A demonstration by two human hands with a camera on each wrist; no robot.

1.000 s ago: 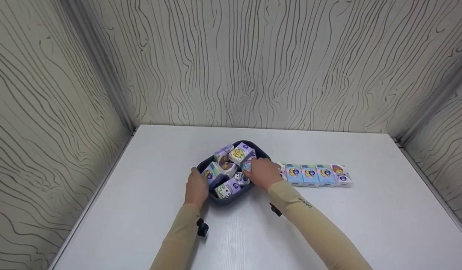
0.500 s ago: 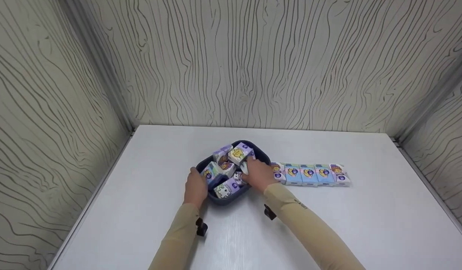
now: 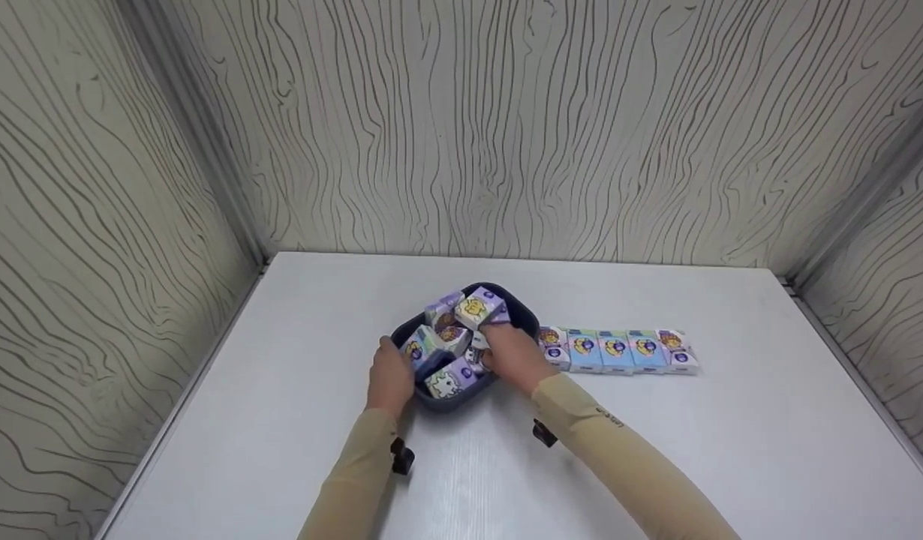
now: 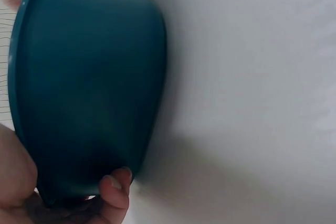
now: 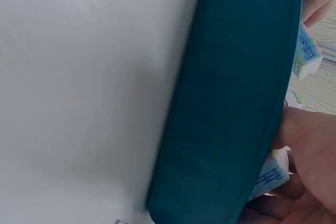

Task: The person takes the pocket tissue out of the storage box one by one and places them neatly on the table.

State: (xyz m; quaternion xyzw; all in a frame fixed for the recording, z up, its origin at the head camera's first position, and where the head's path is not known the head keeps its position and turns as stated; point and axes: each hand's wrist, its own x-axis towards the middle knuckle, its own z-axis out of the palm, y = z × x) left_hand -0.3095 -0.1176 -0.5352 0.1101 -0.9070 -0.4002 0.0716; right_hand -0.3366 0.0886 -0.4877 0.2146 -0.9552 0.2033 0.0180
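Note:
A dark blue-green plastic basin [image 3: 450, 405] stands tilted across the middle of the table, holding several small printed tissue packs [image 3: 450, 379]. At its left end my left hand [image 3: 392, 375] grips the rim; in the left wrist view, fingers [image 4: 115, 195] curl round the basin's end. My right hand [image 3: 515, 356] reaches in over the right side. Seen from the right wrist, that hand [image 5: 315, 156] holds a white and light-blue tissue pack [image 5: 273, 177] between thumb and fingers, just inside the basin's wall [image 5: 226, 93]. The head view hides this pack behind the hand.
Right of the basin, several tissue packs [image 3: 615, 351] lie side by side in a row on the white table [image 3: 296, 315]. The row's left end comes close to the basin and right hand. Wood-grain panels [image 3: 491, 127] stand behind and at both sides.
My right hand has moved slightly left and deeper into the basin; the blue-pink pack seen at its fingertips earlier is now hidden. The left hand stays on the rim.

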